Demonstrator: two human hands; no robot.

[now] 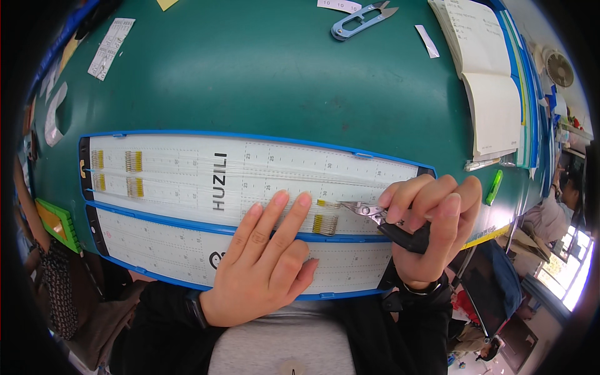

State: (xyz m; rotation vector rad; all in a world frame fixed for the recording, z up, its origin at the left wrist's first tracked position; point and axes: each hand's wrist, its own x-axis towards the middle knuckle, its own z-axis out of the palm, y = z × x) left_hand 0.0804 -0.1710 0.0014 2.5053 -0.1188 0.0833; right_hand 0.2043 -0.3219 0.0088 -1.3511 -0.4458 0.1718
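A long hinged case (pixel 162 275) with a blue rim and white, printed inner panels lies open across the table before me. Thin clear lines stretch along its far half. My left hand (pixel 265 250) is laid over this half, fingers extended and pressing near the lines. My right hand (pixel 431 219) grips small black-handled pliers (pixel 362 209). Their metal jaws point left, at the upper end of a row of fine wire-like pieces with yellow parts (pixel 325 223). Whether the jaws pinch one cannot be made out. Similar yellow rows (pixel 134 161) sit toward the case's left end.
Blue thread snips (pixel 362 22) lie at the far side of the green table (pixel 250 81). An open notebook (pixel 494 112) rests on folders at right, near a bright green object (pixel 494 187). Paper strips (pixel 111 49) are scattered about; a green frame (pixel 59 222) stands at left.
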